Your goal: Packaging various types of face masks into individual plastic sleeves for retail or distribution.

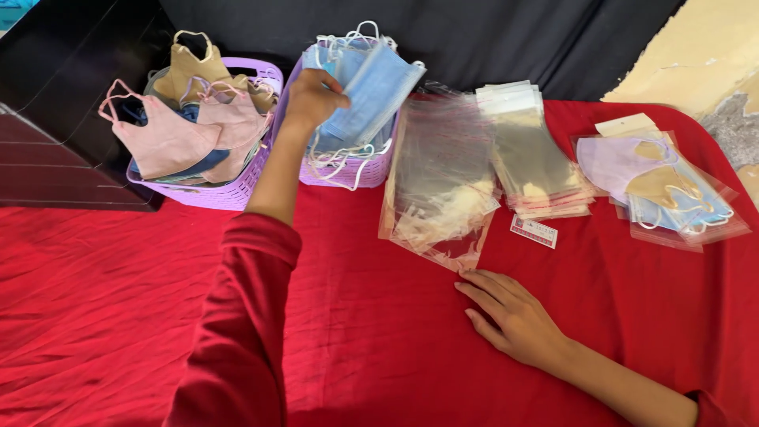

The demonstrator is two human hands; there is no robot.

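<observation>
My left hand (312,99) reaches out over a purple basket (352,170) full of blue face masks and pinches the top blue mask (371,87), lifting it at a tilt. My right hand (510,312) lies flat on the red cloth (103,300), fingers apart, with its fingertips just below the near edge of a stack of clear plastic bags (443,178). Both arms wear red sleeves.
A second purple basket (217,194) at the left holds pink, tan and dark masks. Another pile of clear bags (534,154) lies to the right, with a small label (534,232) beside it. Bagged masks (660,190) are stacked at far right. A black box (63,119) stands at the left.
</observation>
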